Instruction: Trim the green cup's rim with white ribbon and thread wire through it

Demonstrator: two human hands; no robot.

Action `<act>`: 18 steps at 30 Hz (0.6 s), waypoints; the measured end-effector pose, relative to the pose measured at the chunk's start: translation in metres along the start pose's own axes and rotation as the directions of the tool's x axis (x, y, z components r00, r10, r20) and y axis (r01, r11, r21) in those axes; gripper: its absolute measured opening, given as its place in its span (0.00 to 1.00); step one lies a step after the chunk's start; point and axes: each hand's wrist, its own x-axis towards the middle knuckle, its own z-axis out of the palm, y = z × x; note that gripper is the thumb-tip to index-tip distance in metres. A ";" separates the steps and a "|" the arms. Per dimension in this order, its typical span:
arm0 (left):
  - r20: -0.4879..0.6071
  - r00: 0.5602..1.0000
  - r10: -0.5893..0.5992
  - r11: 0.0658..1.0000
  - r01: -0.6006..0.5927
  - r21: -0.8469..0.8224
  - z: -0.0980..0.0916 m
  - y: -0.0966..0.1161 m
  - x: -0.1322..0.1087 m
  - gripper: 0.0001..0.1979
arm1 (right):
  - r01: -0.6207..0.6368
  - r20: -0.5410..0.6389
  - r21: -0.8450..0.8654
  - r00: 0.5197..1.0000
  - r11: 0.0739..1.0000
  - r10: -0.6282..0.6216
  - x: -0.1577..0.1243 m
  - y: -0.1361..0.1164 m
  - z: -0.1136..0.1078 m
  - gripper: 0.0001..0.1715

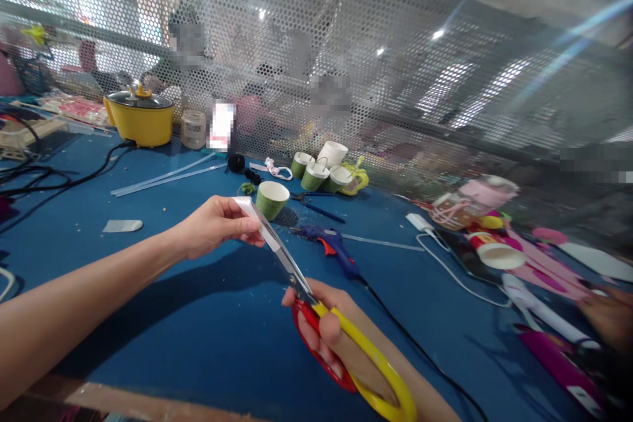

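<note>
My left hand point(222, 224) pinches a thin white strip point(248, 206) between thumb and fingers, above the blue table. Wrapped in the red and yellow handles of a pair of scissors point(291, 270) is my right hand point(326, 323). The scissor blades point up and left, and the strip lies along or between them near the left fingertips; exactly how they meet I cannot tell. Just behind the strip stands a green paper cup point(272, 200) with a white inside. A blue glue gun point(332, 245) with an orange trigger lies right of the blades.
A yellow electric pot point(141, 122) and a glass jar point(193, 129) stand at the back left. Several green cups point(315, 175) sit by the perforated screen point(277, 66). The glue gun's black cord point(405, 336) runs toward the front. At right, another person's hand point(608, 313) is near pink sheets.
</note>
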 end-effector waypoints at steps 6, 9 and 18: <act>0.025 1.000 -0.002 1.000 0.002 0.019 -0.001 -0.003 0.000 0.08 | -0.005 -0.026 -0.010 1.000 1.000 0.005 -0.001 -0.001 0.001 0.39; 0.029 1.000 0.002 1.000 -0.002 0.019 -0.001 -0.004 0.000 0.08 | -0.029 -0.049 -0.019 0.998 0.999 0.028 -0.003 -0.003 0.003 0.37; 0.078 0.997 0.009 0.997 -0.003 -0.076 -0.001 -0.005 0.000 0.16 | -0.028 -0.070 -0.029 0.997 0.999 0.026 -0.004 -0.006 0.005 0.36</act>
